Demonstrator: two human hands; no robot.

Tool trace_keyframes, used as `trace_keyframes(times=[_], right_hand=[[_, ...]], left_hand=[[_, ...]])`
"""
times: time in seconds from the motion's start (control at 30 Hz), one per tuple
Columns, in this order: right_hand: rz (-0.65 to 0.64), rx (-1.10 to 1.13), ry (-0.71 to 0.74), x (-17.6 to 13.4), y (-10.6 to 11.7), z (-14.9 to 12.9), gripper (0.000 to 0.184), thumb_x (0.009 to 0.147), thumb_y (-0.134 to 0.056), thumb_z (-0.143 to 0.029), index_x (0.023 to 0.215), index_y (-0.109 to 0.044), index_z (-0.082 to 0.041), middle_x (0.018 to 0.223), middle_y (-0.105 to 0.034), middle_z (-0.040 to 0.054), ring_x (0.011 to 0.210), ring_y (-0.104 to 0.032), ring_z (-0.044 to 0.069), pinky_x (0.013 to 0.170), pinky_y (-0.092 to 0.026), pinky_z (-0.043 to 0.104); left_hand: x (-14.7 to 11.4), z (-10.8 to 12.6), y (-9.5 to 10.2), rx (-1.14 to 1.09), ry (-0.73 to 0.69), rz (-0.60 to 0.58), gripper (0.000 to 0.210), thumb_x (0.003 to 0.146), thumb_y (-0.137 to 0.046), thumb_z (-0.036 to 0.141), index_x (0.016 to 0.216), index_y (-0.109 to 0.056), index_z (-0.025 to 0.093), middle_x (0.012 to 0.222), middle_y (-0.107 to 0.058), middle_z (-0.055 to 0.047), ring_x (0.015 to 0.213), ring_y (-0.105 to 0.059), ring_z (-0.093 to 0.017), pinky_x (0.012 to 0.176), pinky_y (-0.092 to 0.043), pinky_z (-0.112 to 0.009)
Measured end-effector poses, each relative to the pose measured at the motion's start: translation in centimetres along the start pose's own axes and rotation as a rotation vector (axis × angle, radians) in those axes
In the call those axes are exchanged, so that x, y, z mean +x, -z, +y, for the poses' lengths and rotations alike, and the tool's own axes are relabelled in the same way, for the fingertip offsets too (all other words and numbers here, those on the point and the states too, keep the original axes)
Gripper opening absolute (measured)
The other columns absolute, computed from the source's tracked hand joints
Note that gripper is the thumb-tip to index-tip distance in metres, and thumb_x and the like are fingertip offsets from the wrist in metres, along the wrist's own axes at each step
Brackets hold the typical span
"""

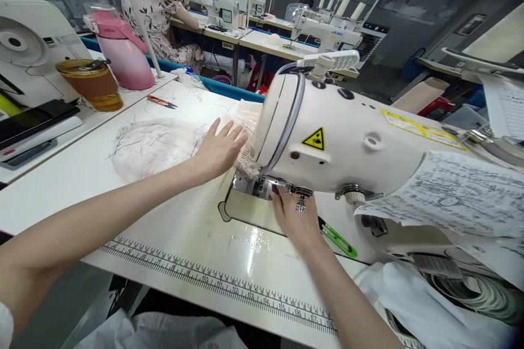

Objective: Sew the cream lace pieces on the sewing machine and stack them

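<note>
Where the pale cloth [249, 112] meets the needle end of the sewing machine [344, 131], we spread our left hand [222, 148] wide on it, seemingly to keep it flat. We have our right hand [298, 219] under the machine's arm, perhaps steadying the other side, but its fingertips are hidden, so we cannot tell whether they hold anything; green snips [339, 240] lie beside it, likely for easy reach.
</note>
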State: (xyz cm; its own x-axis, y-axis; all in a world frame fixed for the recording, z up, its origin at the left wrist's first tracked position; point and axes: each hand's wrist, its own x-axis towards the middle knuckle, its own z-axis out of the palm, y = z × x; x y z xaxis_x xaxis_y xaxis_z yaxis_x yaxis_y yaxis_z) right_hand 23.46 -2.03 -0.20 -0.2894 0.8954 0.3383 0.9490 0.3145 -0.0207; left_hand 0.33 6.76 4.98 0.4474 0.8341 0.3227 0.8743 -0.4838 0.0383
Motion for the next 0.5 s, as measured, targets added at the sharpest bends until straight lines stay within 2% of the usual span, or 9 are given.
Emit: trace_keyframes(times=[0.03,0.1,0.17,0.23,0.27,0.37,0.5], right_hand=[[0.001,0.004,-0.003,0.0,0.0,0.0,0.036,0.104,-0.041,-0.032,0.110,-0.073,-0.017,0.086,-0.075,0.0114,0.086,-0.066,0.026,0.095,-0.045,0.045],[0.014,0.017,-0.001,-0.1,-0.2,0.1,0.039,0.104,-0.039,-0.033,0.107,-0.074,-0.015,0.082,-0.074,0.0116,0.082,-0.065,0.026,0.093,-0.045,0.045],[0.045,0.028,0.014,-0.1,-0.5,0.3,0.039,0.104,-0.039,-0.034,0.106,-0.074,-0.016,0.080,-0.073,0.0113,0.080,-0.065,0.026,0.092,-0.045,0.045],[0.077,0.031,0.037,-0.1,-0.9,0.4,0.037,0.104,-0.040,-0.033,0.107,-0.074,-0.017,0.079,-0.073,0.0110,0.081,-0.065,0.027,0.092,-0.045,0.045],[0.092,0.029,0.047,-0.1,-1.1,0.5,0.036,0.103,-0.041,-0.032,0.108,-0.074,-0.018,0.080,-0.073,0.0109,0.083,-0.065,0.027,0.091,-0.045,0.045],[0.117,0.018,0.056,-0.1,-1.5,0.6,0.035,0.102,-0.041,-0.032,0.112,-0.072,-0.019,0.078,-0.073,0.0105,0.084,-0.065,0.028,0.087,-0.045,0.044],[0.111,-0.005,0.076,-0.2,-1.7,0.6,0.037,0.102,-0.039,-0.032,0.115,-0.070,-0.018,0.078,-0.072,0.0100,0.081,-0.065,0.027,0.084,-0.045,0.043]], left_hand=[[-1.0,-0.5,0.8,0.026,-0.005,-0.022,0.036,0.091,-0.043,0.009,0.116,-0.069,0.016,0.125,-0.070,-0.011,0.129,-0.056,-0.032,0.114,-0.036,-0.056],[-3.5,-1.9,2.6,0.075,0.013,-0.052,0.034,0.097,-0.040,0.017,0.113,-0.070,0.019,0.124,-0.071,-0.008,0.121,-0.062,-0.029,0.105,-0.046,-0.048],[-6.2,-3.4,4.5,0.160,0.153,-0.008,0.036,0.101,-0.037,0.028,0.118,-0.067,0.021,0.127,-0.070,-0.008,0.117,-0.064,-0.030,0.092,-0.052,-0.044],[-8.6,-4.9,5.9,0.205,0.310,-0.001,0.037,0.102,-0.037,0.035,0.118,-0.067,0.022,0.124,-0.070,-0.006,0.114,-0.065,-0.030,0.077,-0.053,-0.038],[-9.5,-5.5,6.3,0.208,0.330,-0.026,0.036,0.101,-0.039,0.038,0.116,-0.067,0.022,0.123,-0.071,-0.005,0.109,-0.066,-0.029,0.070,-0.052,-0.035],[-11.2,-6.5,6.2,0.215,0.284,-0.056,0.034,0.100,-0.041,0.039,0.102,-0.071,0.022,0.117,-0.072,-0.005,0.104,-0.067,-0.027,0.064,-0.049,-0.032],[-11.4,-6.0,5.0,0.239,0.227,-0.033,0.041,0.102,-0.034,0.034,0.093,-0.072,0.021,0.111,-0.073,-0.008,0.105,-0.066,-0.027,0.076,-0.050,-0.038]])
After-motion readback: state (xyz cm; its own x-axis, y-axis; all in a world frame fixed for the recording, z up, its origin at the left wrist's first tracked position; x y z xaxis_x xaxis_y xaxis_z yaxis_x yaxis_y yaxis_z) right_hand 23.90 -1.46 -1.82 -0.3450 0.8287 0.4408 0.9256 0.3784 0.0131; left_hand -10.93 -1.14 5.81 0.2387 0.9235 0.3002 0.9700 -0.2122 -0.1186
